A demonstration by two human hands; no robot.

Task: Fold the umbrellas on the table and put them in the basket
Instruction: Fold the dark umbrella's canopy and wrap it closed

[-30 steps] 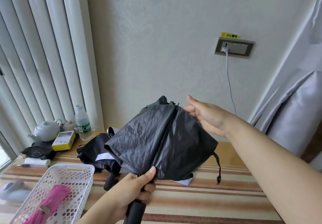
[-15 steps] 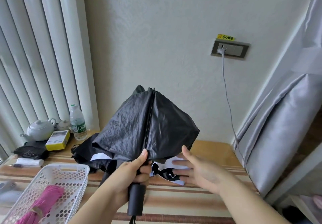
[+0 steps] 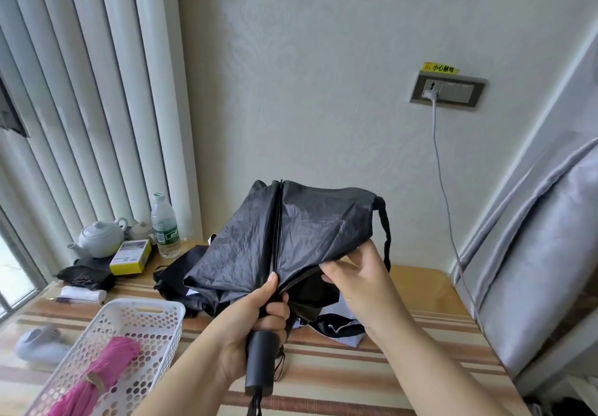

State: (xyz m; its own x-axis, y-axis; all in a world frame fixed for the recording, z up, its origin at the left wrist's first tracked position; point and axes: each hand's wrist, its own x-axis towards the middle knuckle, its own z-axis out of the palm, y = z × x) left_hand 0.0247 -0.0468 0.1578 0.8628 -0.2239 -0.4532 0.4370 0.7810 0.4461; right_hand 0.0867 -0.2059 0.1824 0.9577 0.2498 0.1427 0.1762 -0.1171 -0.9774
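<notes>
1. Black umbrella: held above the striped table, canopy half collapsed and crumpled, one rib seam running down its middle toward the handle. A black closure strap hangs from the canopy's right corner.
2. Left hand: fingers curled tightly round the top of the umbrella's black cylindrical handle, thumb pointing up along the rib seam at the canopy's lower edge.
3. Right hand: to the right of the left hand, fingers and thumb pinching a fold at the canopy's lower right edge.
4. White perforated basket: on the table, left of and below the umbrella. It holds a rolled pink umbrella bound by a tan band.
5. Second dark umbrella: lies loose and unfolded on the table directly behind and beneath the held umbrella, black and white fabric showing on both sides of the hands.
6. Back left of the umbrella, on the table: white teapot, a yellow box beside it, a clear water bottle, a dark crumpled bag and a white roll with a pen alongside.
7. White handheld device: left of the basket; blurred.
8. Wall socket: on the wall above and right of the umbrella, with a white plug and cable trailing down.
</notes>
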